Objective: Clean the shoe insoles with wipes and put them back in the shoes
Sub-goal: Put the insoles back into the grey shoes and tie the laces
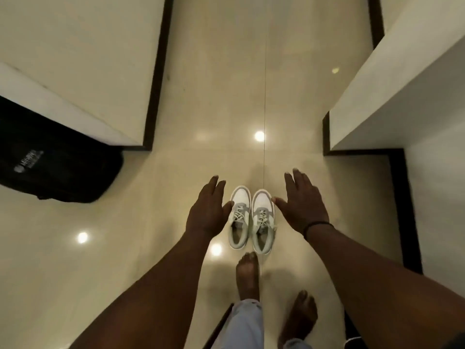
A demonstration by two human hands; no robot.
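**Reaching down for the sneakers, insoles not yet out**

From my feed, the pair of white-and-grey lace-up sneakers (251,219) stands side by side on the glossy cream tile floor (214,96), toes pointing away from me, just ahead of my bare feet (247,275). The toe caps are white, the panels around the laces grey, and the laces are tied loosely. Down each opening I see a grey lining; I cannot tell whether that is the insole itself. No wipes show in this view.

I judge the shoes light and fairly stiff at the heel, soft at the collar, so taking each by the heel counter or collar should be secure. The insoles will likely be thin, floppy foam, best pinched at the heel end and peeled out.

My left hand (207,215) hangs to the left of the pair, fingers straight and spread, holding nothing. My right hand (300,204), a dark band at its wrist, hangs to the right, equally spread and empty. Neither visibly touches a shoe.

Further out, a black bag (57,170) lies on the floor at left beside a white wall with dark skirting (156,79).
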